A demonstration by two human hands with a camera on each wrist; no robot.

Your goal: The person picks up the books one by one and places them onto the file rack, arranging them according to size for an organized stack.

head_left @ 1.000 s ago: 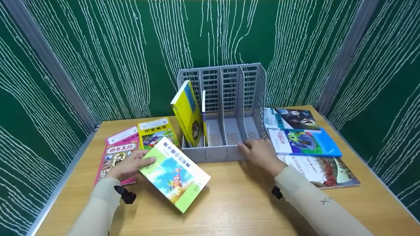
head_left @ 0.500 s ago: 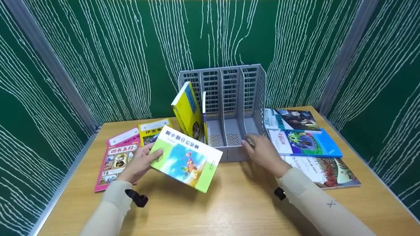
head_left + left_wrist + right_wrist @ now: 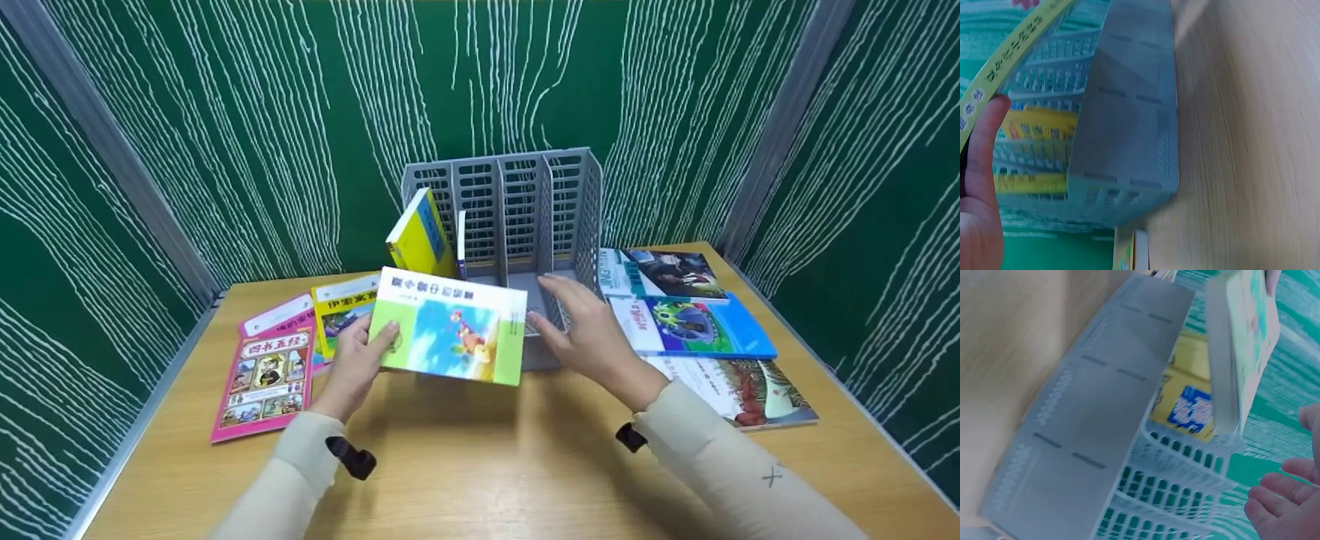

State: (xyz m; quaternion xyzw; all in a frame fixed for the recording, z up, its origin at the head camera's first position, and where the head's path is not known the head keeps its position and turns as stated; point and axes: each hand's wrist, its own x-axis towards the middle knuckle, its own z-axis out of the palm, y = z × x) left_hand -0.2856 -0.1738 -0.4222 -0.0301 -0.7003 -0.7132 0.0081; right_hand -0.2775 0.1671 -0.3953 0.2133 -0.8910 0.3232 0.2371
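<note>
My left hand (image 3: pixel 358 369) grips the left end of a green and white book (image 3: pixel 452 330), thumb on its cover. The book is raised in front of the grey book rack (image 3: pixel 577 217) and hides part of its front. Its green spine (image 3: pixel 1013 48) shows in the left wrist view, its page edges in the right wrist view. My right hand (image 3: pixel 592 330) is just right of the book, fingers spread and holding nothing; a gap separates them in the right wrist view. A thick yellow book (image 3: pixel 420 238) and a thin book (image 3: pixel 461 240) stand in the rack's left compartments.
Left of the rack lie a pink book (image 3: pixel 266 382), another pink one (image 3: pixel 279 315) behind it and a yellow book (image 3: pixel 345 304). To its right are a dark-covered book (image 3: pixel 675 274), a blue book (image 3: pixel 697 326) and a white-and-red book (image 3: pixel 750 394). A green wall (image 3: pixel 375 75) stands behind.
The left hand has raised the green and white book, moved it right and turned it nearly level. My right hand has left the rack's front edge and spread its fingers.
</note>
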